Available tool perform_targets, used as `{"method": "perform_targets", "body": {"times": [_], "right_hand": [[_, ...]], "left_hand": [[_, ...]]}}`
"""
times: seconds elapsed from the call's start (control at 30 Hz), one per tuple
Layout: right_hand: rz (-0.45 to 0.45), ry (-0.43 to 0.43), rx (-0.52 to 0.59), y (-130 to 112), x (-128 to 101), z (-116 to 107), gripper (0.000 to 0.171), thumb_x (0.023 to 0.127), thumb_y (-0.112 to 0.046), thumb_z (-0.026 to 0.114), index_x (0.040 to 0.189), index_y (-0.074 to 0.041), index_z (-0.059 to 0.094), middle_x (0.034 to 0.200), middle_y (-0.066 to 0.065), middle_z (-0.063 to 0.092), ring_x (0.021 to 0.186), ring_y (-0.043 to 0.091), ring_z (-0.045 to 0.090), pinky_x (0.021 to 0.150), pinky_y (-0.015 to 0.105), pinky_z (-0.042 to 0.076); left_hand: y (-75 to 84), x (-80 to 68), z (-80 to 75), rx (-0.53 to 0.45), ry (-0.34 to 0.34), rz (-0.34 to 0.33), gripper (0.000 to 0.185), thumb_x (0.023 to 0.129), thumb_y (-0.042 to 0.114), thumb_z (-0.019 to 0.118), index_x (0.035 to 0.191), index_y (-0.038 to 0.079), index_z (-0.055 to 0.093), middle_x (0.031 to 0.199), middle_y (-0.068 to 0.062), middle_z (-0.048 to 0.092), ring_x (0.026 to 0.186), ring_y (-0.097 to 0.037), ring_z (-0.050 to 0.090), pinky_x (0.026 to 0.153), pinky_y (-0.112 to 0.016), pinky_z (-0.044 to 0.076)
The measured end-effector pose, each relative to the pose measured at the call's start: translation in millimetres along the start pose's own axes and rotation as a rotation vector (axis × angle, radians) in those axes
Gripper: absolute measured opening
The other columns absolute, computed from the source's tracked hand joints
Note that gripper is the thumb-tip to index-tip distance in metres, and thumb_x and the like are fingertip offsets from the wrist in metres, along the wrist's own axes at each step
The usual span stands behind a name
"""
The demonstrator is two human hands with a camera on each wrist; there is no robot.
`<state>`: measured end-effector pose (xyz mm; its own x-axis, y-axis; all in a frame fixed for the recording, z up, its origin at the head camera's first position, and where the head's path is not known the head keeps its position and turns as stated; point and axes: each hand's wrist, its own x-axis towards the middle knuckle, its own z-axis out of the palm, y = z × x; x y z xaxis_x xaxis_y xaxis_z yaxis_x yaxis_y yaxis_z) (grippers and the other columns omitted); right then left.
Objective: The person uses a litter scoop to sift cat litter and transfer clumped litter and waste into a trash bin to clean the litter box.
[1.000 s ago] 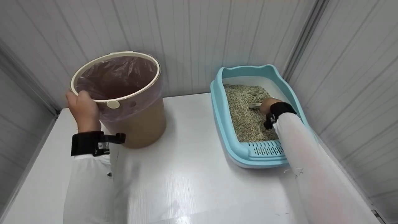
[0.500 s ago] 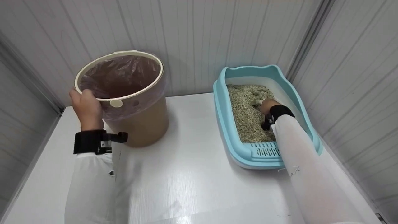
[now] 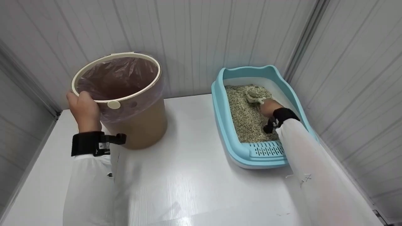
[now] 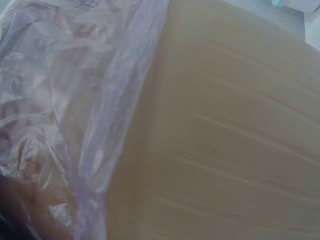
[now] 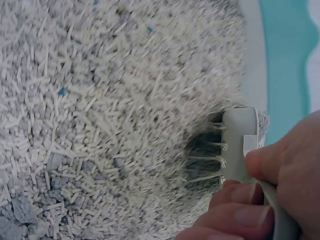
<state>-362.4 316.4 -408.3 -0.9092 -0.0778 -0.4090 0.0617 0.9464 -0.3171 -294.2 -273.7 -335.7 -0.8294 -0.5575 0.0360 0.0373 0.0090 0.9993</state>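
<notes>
White tbl [image 3: 188, 141], R hand [image 3: 270, 107] w/ scoop [image 3: 253, 99], X-like sleeve mark [image 3: 308, 177]

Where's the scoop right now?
In the head view, the scoop is right of centre, held by the right hand inside the blue tray, at the litter in the tray's far half.

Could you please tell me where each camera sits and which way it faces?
Head: worn there, facing forward and down at the bin and litter tray; both sleeves, left grip and right grip show.
Left wrist: worn there, facing the bin's side and liner; no grip clearly shows.
Right wrist: worn there, facing the scoop and the litter; right grip shows.
Shared: head and right wrist both show the scoop.
</notes>
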Motion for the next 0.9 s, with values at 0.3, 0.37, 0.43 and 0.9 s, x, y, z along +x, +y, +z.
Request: {"method": "perform_targets", "body": {"times": [0.3,0.37,0.43,0.9], "right_hand": [[-0.008,0.102,0.170,-8.5,-26.1,-1.9,0.034,0.114,-0.026,0.028,0.094,-0.005,0.046,0.057,-0.005,0.033,0.047,0.010,0.029,0.050,0.030,0.033],[-0.011,0.119,0.187,-10.7,-33.9,-1.4,0.034,0.114,-0.027,0.028,0.100,-0.002,0.046,0.057,-0.005,0.035,0.047,0.011,0.032,0.051,0.031,0.035],[-0.027,0.141,0.177,-12.6,-41.0,-0.1,0.034,0.114,-0.027,0.027,0.107,0.000,0.045,0.059,-0.002,0.037,0.048,0.014,0.035,0.055,0.035,0.038],[-0.102,0.328,0.228,-22.3,-70.5,25.4,0.063,0.115,-0.029,0.026,0.159,0.015,0.012,0.131,0.035,0.047,0.094,0.033,0.049,0.086,0.047,0.039]], "left_hand": [[-0.8,1.8,-1.1,-0.018,-0.003,0.003,0.062,0.103,0.018,0.029,0.165,0.012,0.022,0.173,0.001,0.025,0.152,-0.001,0.025,0.117,-0.005,0.022],[-0.9,2.1,-0.9,-0.019,-0.007,0.005,0.062,0.103,0.018,0.029,0.164,0.012,0.023,0.172,0.000,0.026,0.152,-0.001,0.026,0.116,-0.005,0.022],[-0.8,1.8,-0.8,-0.021,-0.010,0.005,0.062,0.103,0.018,0.029,0.165,0.012,0.022,0.173,0.001,0.025,0.152,0.000,0.025,0.116,-0.005,0.021],[0.4,1.2,-0.2,-0.027,-0.019,0.008,0.066,0.104,0.017,0.027,0.167,0.010,0.013,0.175,0.001,0.017,0.154,0.001,0.019,0.119,-0.005,0.018]]}}
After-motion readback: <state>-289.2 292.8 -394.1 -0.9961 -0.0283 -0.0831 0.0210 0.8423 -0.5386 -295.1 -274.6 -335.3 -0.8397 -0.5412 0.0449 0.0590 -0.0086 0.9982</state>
